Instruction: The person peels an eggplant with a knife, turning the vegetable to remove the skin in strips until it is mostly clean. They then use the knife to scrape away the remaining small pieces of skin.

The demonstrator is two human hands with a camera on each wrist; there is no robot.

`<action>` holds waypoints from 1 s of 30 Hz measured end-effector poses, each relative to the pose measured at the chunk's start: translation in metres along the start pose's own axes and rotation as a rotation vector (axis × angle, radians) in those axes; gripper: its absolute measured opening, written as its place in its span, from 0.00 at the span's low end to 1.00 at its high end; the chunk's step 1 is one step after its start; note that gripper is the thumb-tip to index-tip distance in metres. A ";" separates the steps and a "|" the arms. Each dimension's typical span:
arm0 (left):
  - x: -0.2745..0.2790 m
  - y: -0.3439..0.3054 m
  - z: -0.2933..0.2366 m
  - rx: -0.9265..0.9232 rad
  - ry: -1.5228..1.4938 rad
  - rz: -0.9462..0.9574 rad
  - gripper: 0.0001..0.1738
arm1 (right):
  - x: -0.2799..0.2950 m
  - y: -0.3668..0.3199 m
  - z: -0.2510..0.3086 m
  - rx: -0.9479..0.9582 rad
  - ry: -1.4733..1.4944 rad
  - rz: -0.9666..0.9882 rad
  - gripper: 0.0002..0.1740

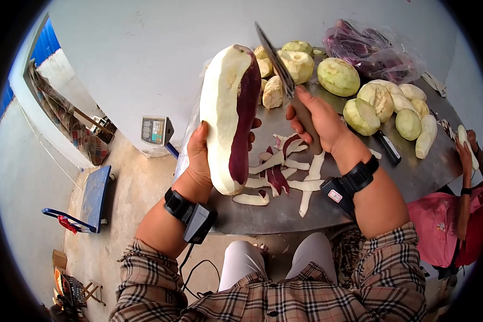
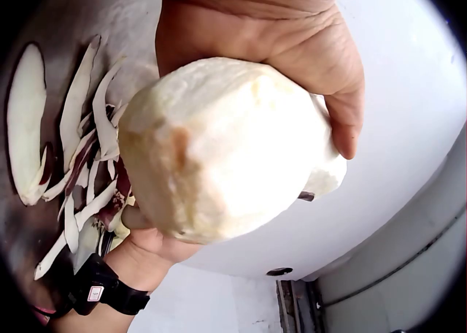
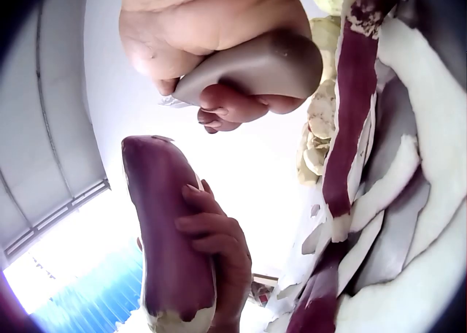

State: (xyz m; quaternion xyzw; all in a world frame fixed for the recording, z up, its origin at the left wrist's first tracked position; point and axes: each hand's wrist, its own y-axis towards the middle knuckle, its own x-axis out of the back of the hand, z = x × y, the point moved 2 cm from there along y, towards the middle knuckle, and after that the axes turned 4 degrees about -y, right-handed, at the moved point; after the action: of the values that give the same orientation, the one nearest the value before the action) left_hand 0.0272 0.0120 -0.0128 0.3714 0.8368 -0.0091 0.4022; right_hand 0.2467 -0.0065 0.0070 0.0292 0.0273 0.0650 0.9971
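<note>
A large, partly peeled purple eggplant (image 1: 222, 118) is held upright in my left hand (image 1: 198, 155), its pale flesh facing the head view and purple skin along the right side. The right wrist view shows the eggplant's (image 3: 168, 223) purple side, with left fingers (image 3: 211, 231) curled round it. In my right hand (image 1: 322, 121) is a knife (image 1: 276, 59), gripped by its grey-brown handle (image 3: 252, 66), blade pointing up and left, apart from the eggplant. Peel strips (image 1: 279, 166) lie on the metal table (image 1: 263, 217) below the hands.
Several peeled vegetables (image 1: 338, 77) sit at the table's back and right, near a plastic bag (image 1: 365, 48) of purple ones. A black-handled tool (image 1: 388, 147) lies among them. Another person's hand (image 1: 463, 153) is at the far right. A scale (image 1: 156, 130) and blue trolley (image 1: 95, 198) stand left.
</note>
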 end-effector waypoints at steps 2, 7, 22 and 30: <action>0.000 0.000 0.000 -0.001 0.000 -0.009 0.50 | 0.000 -0.003 0.004 0.039 0.038 0.048 0.33; 0.002 -0.001 0.000 0.022 -0.056 -0.019 0.49 | -0.001 -0.003 0.002 0.092 -0.032 0.084 0.29; -0.001 -0.004 0.017 0.376 -0.296 0.157 0.48 | -0.002 -0.011 0.016 0.420 0.048 -0.049 0.17; -0.006 -0.004 0.015 0.279 -0.129 0.031 0.44 | -0.001 -0.009 0.016 0.371 -0.002 -0.124 0.10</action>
State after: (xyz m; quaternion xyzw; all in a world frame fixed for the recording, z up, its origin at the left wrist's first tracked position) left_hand 0.0374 0.0007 -0.0201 0.4352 0.7941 -0.1426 0.3997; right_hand 0.2478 -0.0162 0.0226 0.2108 0.0394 -0.0028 0.9767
